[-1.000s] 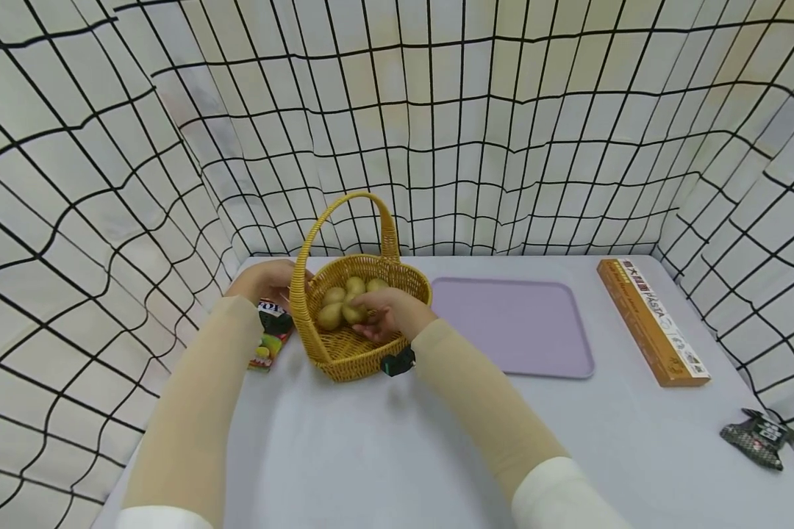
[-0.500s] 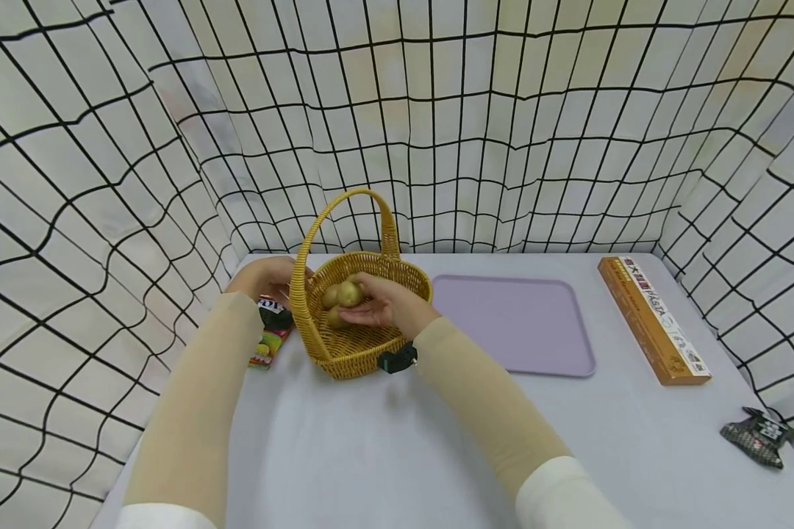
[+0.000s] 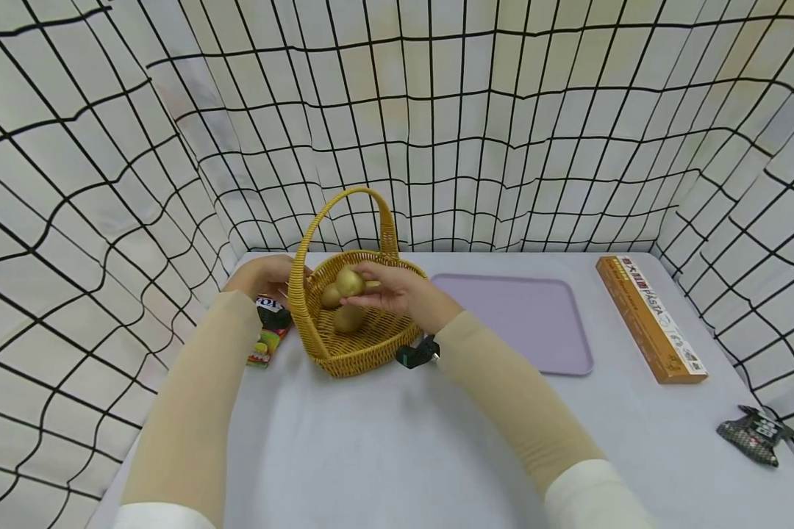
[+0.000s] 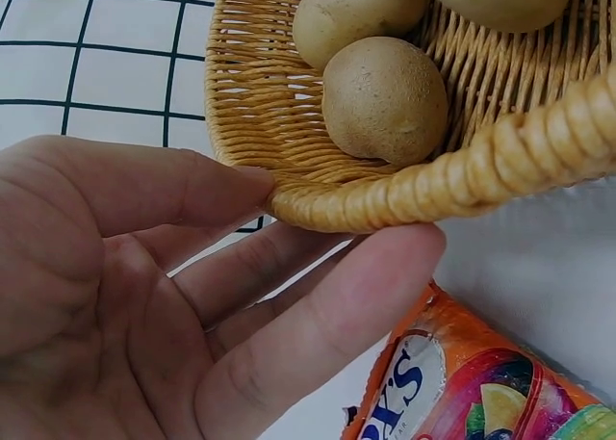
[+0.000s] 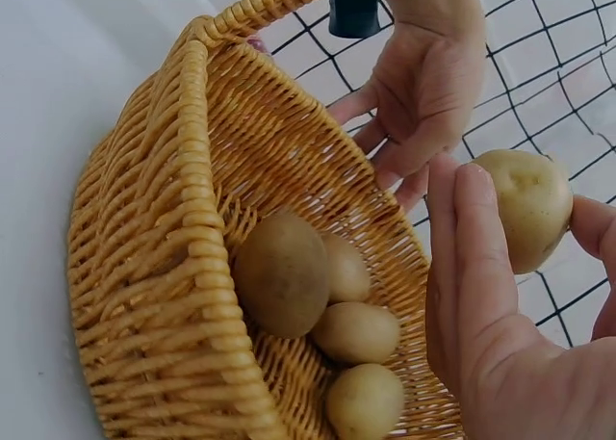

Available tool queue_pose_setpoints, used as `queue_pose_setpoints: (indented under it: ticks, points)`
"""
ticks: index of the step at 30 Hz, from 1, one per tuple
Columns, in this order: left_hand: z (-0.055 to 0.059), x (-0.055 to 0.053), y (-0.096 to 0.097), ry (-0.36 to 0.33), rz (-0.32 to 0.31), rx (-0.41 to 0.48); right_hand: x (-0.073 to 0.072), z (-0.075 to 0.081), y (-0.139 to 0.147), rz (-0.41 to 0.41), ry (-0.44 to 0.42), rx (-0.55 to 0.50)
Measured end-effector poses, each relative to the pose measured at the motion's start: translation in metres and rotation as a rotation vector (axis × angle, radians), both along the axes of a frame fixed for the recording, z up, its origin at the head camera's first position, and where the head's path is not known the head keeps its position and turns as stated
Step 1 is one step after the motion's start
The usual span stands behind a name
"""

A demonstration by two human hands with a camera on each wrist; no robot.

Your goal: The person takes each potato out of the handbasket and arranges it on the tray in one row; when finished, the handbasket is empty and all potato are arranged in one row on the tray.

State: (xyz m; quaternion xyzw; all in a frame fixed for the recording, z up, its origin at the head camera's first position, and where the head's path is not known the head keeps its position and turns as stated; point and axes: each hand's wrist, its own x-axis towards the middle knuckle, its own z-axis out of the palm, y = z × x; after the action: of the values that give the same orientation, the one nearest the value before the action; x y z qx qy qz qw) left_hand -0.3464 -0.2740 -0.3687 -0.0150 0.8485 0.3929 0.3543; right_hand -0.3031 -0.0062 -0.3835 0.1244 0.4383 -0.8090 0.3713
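A yellow wicker basket (image 3: 353, 365) with a tall arched handle stands on the left part of the table. My left hand (image 3: 267, 275) holds its left rim (image 4: 385, 201), thumb and fingers on either side of the edge. Between the thumb and fingers of my right hand (image 3: 400, 292) is a potato (image 5: 526, 211), raised over the basket. Several other potatoes lie inside, among them a darker one (image 5: 282, 274) closest to the right wrist camera. In the head view, my right hand and the raised potato hide part of the interior.
A colourful snack packet (image 3: 265, 345) lies left of the basket, partly under my left wrist. To the right are a flat lilac tray (image 3: 512, 323), an orange pasta box (image 3: 651, 319) and a small dark packet (image 3: 756, 435). Netting over white cloth encloses the table.
My right hand has picked a potato out of the pile and lifted it, drawing slightly back to the right. My left hand stays on the basket rim.
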Motion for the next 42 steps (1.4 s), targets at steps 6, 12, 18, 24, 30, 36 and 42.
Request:
queue_pose_setpoints:
  ticks: [6,12,18,24,30,36,42]
  points:
    - [-0.003,-0.002,-0.002,0.007,0.006,0.013,0.003,0.011,0.012,0.077,0.120,0.083]
    - [0.001,-0.001,0.000,-0.001,0.001,-0.008,0.008,0.016,0.028,0.197,0.303,0.207]
    - [0.005,0.000,0.003,0.000,-0.026,-0.035,0.007,0.009,0.038,0.184,0.331,0.235]
    - [0.001,0.001,0.003,-0.012,-0.004,-0.003,0.006,0.005,0.050,0.147,0.316,0.251]
    - [-0.003,0.000,-0.003,-0.006,0.014,0.008,0.011,0.012,0.064,0.185,0.361,0.290]
    - [-0.003,-0.001,-0.004,-0.009,0.005,0.008,0.014,0.017,0.080,0.191,0.394,0.347]
    - [-0.002,0.000,-0.003,-0.007,0.000,0.015,0.012,0.019,0.096,0.157,0.397,0.413]
